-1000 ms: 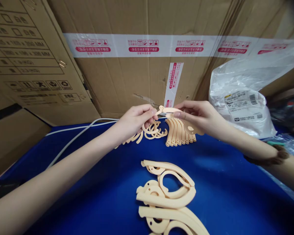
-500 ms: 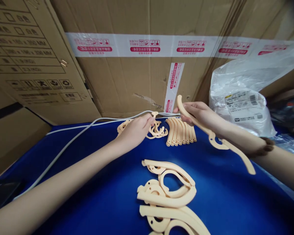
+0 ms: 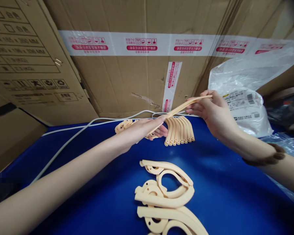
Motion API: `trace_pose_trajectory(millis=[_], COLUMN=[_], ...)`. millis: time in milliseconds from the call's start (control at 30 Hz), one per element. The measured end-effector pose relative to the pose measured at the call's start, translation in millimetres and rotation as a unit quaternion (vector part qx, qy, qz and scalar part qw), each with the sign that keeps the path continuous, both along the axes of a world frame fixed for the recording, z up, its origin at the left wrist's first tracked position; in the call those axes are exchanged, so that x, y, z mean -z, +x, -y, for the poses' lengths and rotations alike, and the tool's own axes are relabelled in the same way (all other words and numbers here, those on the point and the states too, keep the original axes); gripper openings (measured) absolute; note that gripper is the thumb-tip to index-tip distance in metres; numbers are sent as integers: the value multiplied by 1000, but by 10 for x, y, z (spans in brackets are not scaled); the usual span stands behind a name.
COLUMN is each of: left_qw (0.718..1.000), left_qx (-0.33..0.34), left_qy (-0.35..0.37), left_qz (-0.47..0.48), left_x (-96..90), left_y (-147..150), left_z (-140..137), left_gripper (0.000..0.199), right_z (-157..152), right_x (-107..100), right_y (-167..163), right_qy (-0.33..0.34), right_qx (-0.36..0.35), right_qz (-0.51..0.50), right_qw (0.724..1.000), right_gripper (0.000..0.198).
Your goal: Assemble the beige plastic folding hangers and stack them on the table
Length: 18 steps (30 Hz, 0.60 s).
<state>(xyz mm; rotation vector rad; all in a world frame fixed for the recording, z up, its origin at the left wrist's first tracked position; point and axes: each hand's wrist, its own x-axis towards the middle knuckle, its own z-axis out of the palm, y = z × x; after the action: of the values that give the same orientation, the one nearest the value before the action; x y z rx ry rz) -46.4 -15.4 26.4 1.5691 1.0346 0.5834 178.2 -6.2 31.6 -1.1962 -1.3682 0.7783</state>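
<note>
A beige plastic folding hanger [image 3: 182, 107] is raised edge-on between both hands above the back of the blue surface. My right hand [image 3: 217, 114] pinches its right end between thumb and fingers. My left hand [image 3: 143, 130] is closed around its other end, with the fingers hiding most of that part. A small hook piece, if still in the left hand, is hidden. Beneath the left hand, a pile of curved beige hook pieces [image 3: 123, 125] is partly covered. Just right of it stands a neat row of curved hanger arms [image 3: 180, 131].
Several folded beige hangers [image 3: 170, 199] lie overlapped in front on the blue surface [image 3: 100, 192]. A white cable [image 3: 63, 148] runs along the back and left. Cardboard boxes [image 3: 117, 85] wall off the back and left. A white plastic bag [image 3: 250, 114] sits at the right.
My right hand has turned the hanger from slanting down over the right forearm to edge-on between the hands. My left hand has moved right and taken its near end; the small piece it pinched is now hidden.
</note>
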Motion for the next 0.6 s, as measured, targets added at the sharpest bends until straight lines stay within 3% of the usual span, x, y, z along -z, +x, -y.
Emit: trace_pose_trajectory(millis=[67,100,133,200,267,367,500,600], left_qw=[997,996,993,988,987,990,992,989], left_qx=[-19,-47,-76,-119,-115,-70,-55,-75], left_qy=[-55,-58,-53,-40,-51,-94,-96,-81], left_qz=[42,56,69,90,98,75,60,95], left_x=[-93,-131,-163,-206,-228,-236,-224,-170], left_y=[-5,-18,-36,-75,-104,-119,-97,-32], left_z=[29,29,23,3,-12,-3,37,64], left_gripper=[28,25,23,22,23,24,20,16], right_z=[26,47,72,126,169,192,184,153], right_x=[-22,-40,-61,-110,-150,-158,-91,-75], right_y=[43,54,55,16,-73,-236,-402,-496], right_qy=[64,108,156,231,238,220,197,148], right_qx=[-5,-3,3,23,34,34,-45,-51], right_qz=[111,194,286,477,608,700,747,734], right_qw=[992,975,945,848,757,678,634,661], right_gripper=[15,16,18,24,30,29,19,23])
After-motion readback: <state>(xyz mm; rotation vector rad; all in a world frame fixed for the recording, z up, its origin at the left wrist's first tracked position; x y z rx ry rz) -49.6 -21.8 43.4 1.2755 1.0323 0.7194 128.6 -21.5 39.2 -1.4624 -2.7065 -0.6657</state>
